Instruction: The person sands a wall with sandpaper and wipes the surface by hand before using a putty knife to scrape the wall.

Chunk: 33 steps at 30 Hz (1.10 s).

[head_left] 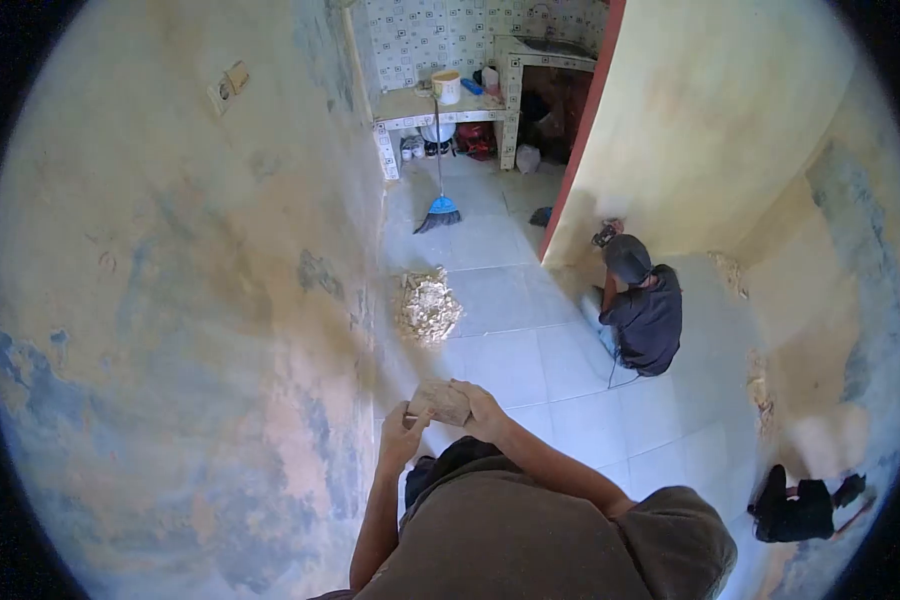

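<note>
In front of my body I hold a worn tan sheet (441, 402) that looks like sandpaper. My left hand (402, 424) grips its left edge, with the thumb on top. A small white sliver shows by that thumb, too small to name. My right hand (481, 411) is closed round the sheet's right edge. Both hands are close to the base of the left wall (310, 400), above the tiled floor (497, 360). Beyond them on the floor lies a pile of pale scrapings (429, 308).
A co-worker (646, 310) in dark clothing crouches at the yellow wall (690, 130). A blue broom (440, 208) leans against a tiled counter (400, 104) bearing a bucket (446, 87). More debris (760, 390) lines the right wall, where another person (808, 508) is low down.
</note>
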Tool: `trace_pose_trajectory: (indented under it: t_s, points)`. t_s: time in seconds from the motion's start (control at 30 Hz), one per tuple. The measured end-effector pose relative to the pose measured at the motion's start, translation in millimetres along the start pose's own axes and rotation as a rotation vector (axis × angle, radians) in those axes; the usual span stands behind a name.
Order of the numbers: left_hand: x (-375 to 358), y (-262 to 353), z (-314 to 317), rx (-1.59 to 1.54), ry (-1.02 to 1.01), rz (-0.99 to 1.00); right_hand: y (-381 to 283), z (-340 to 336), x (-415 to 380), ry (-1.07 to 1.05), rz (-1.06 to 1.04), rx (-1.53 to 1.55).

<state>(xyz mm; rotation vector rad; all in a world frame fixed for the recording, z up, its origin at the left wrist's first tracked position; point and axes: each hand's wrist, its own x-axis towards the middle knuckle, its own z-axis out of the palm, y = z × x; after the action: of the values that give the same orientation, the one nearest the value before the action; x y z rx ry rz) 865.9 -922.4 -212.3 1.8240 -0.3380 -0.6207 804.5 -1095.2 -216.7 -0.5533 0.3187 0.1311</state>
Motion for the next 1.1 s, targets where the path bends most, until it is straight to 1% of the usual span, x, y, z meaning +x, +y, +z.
trace_pose_trajectory:
  t_s: [0.03, 0.1, 0.13, 0.2, 0.23, 0.33, 0.43, 0.53, 0.57, 0.63, 0.7, 0.73, 0.8, 0.83, 0.93, 0.97, 1.0, 1.07, 1.1]
  points:
    - [-1.6, -1.9, 13.8, 0.004, -0.011, -0.01, -4.7, -11.1, -9.6, 0.035, 0.008, 0.024]
    - [-7.1, -6.7, 38.5, 0.018, -0.032, -0.035, -5.6, -46.2, -22.2, 0.036, 0.008, 0.057]
    - [-10.9, -7.0, 50.3, -0.044, -0.046, -0.041, -8.4, -55.6, -29.7, 0.038, 0.01, 0.078]
    - [-20.1, -8.0, 72.4, -0.17, -0.072, -0.055, -15.5, -63.6, -53.7, 0.045, -0.003, 0.073]
    - [-19.9, -22.0, 81.6, -0.149, -0.098, -0.085, -20.7, -64.1, -61.8, 0.047, -0.013, 0.067]
    - [-30.2, -22.0, 102.0, -0.407, -0.142, -0.194, -19.4, -75.6, -76.6, 0.143, -0.008, 0.081]
    - [-38.1, -23.1, 107.6, -0.672, -0.215, -0.223, -13.7, -84.2, -81.4, 0.083, 0.008, 0.113]
    - [-40.5, -23.3, 105.0, -0.674, -0.242, -0.253, -10.4, -81.3, -80.0, 0.061, 0.046, 0.098]
    - [-41.1, -23.0, 105.2, -0.71, -0.223, -0.236, -9.3, -78.5, -75.9, 0.029, 0.039, 0.073]
    - [-41.6, -35.1, 101.5, -0.765, -0.189, -0.295, -10.5, -65.6, -68.3, -0.033, 0.024, 0.029]
    - [-41.8, -39.8, 94.2, -0.794, -0.142, -0.348, -13.5, -44.5, -63.1, -0.068, 0.052, 0.071]
    - [-42.4, -38.5, 89.5, -0.817, -0.113, -0.343, -13.5, -34.4, -57.6, -0.084, 0.066, 0.094]
    - [-42.6, -38.5, 79.4, -0.858, -0.059, -0.334, -2.0, -34.2, -36.7, -0.14, 0.068, 0.029]
    - [-41.1, -42.2, 72.1, -0.871, -0.043, -0.337, 4.3, -34.0, -27.3, -0.167, 0.066, -0.003]
    - [-33.9, -60.2, 45.3, -0.912, -0.007, -0.338, 13.9, -14.4, -6.1, -0.266, 0.118, 0.08]
    - [-29.4, -68.8, 35.5, -0.927, 0.002, -0.337, 15.1, -1.4, 0.5, -0.256, 0.095, -0.022]
    - [-23.2, -74.3, 25.0, -0.942, 0.011, -0.336, 20.1, 1.1, 12.6, -0.281, 0.101, -0.036]
    - [-11.6, -68.1, 2.4, -0.917, 0.006, -0.311, 34.3, -0.9, 41.6, -0.329, 0.115, -0.058]
    - [-6.7, -63.9, -9.7, -0.903, 0.001, -0.301, 38.8, 1.8, 58.5, -0.352, 0.096, -0.13]
